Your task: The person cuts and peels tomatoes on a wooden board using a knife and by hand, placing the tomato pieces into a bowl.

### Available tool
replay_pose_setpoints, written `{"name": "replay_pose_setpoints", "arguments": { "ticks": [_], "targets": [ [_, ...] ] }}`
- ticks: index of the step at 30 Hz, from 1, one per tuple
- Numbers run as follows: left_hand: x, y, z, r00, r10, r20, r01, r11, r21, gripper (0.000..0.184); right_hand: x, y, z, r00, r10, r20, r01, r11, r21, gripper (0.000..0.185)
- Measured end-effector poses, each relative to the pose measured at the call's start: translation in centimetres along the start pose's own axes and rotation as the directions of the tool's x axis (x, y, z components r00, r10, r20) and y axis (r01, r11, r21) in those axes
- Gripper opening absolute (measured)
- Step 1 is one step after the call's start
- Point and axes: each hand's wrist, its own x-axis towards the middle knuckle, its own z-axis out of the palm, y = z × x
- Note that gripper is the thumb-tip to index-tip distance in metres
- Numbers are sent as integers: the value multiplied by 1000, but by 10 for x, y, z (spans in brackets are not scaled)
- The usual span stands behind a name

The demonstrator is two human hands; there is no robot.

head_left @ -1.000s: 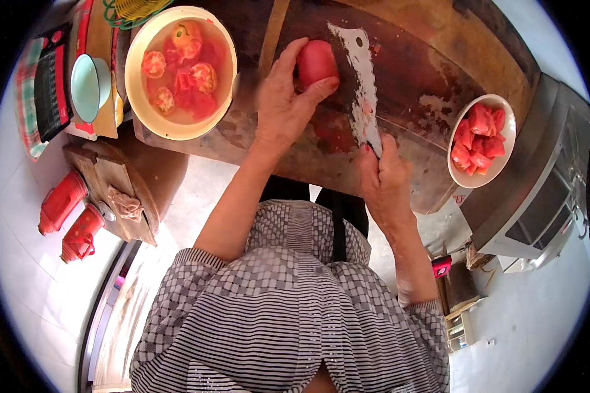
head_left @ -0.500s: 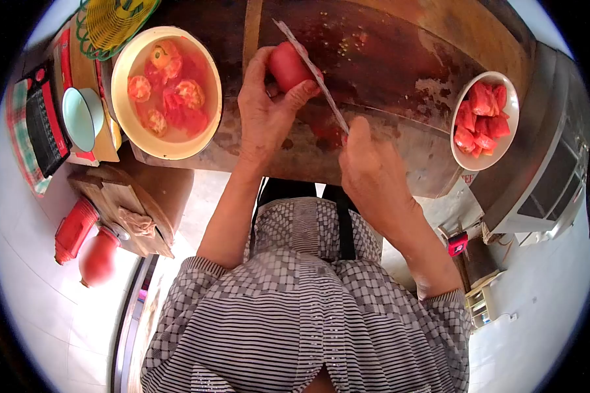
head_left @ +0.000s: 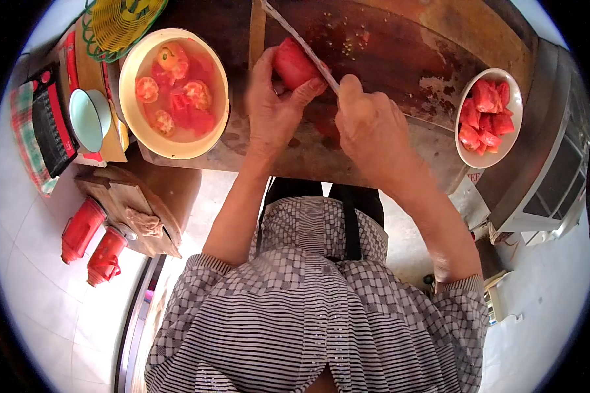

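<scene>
A red, peeled-looking tomato is gripped in my left hand, held above the wooden table. My right hand is closed round the handle of a long knife. The blade slants up and left across the right side of the tomato; how deep it sits in the flesh I cannot tell. To the left of my left hand stands a cream basin of reddish liquid with several tomato pieces. A white bowl of cut tomato chunks stands on the right.
Seeds and pulp lie on the wet tabletop. A yellow-green woven basket and a pale enamel bowl are at the upper left. Two red thermos flasks stand below, beside a wooden lid.
The knife has shifted up and left along the tomato, and my right hand has moved up with it. The whole view has shifted slightly.
</scene>
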Motion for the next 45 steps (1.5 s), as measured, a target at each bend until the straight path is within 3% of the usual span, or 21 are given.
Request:
{"name": "replay_pose_setpoints", "arguments": {
  "ticks": [3,6,12,15,18,21,24,27,30,33,34,35,36,39,42,44,45],
  "targets": [
    [-2,7,-3,998,-61,-11,62,993,101,66,-12,4,-14,957,107,271,-134,987,85,13],
    [-5,-9,-3,998,-45,34,43,998,50,68,-29,4,-26,942,181,282,-212,973,85,13],
    [-7,-9,1,995,93,42,-99,979,180,67,13,8,-1,993,27,114,-37,995,87,12],
    [-12,3,5,1000,9,5,-10,973,231,67,17,9,0,983,57,175,-72,994,78,12],
    [-15,2,6,1000,-4,-9,5,990,143,67,-8,4,-15,929,177,326,-188,982,3,19],
    [-16,-3,2,998,57,27,-62,960,271,68,-23,15,-6,946,141,292,-149,989,6,20],
    [-18,-2,5,1000,-17,2,16,989,149,67,-7,13,13,973,111,203,-99,993,-72,16],
    [-18,-3,3,997,-67,29,67,998,19,66,-5,19,13,967,119,227,-118,993,-19,16],
    [-22,-1,-5,993,-121,7,121,992,-35,66,-14,40,32,987,117,109,-131,983,128,15],
    [-25,-1,-18,998,-57,37,53,994,98,63,-24,53,27,987,-132,-92,112,974,-197,11],
    [-26,0,-19,993,-116,25,116,993,-3,62,-26,56,21,993,82,-89,-79,996,46,12],
    [-26,1,-20,985,-173,18,174,979,-108,61,-27,58,14,958,286,-35,-266,923,277,13],
    [-25,2,-20,974,-227,16,225,950,-216,59,-27,62,9,886,459,63,-431,767,475,14],
    [-21,9,-23,968,-242,-66,239,970,-42,56,-29,74,7,837,538,93,-436,556,708,16],
    [-19,7,-23,961,-201,-191,234,958,165,56,-24,75,4,778,624,75,-534,594,601,21],
    [-16,3,-29,943,-277,-185,295,953,76,55,-28,93,17,873,408,-267,-355,907,226,27],
    [-15,2,-31,933,-313,-177,323,946,29,55,-23,90,16,892,235,-387,-260,965,-14,31]
  ]
}}
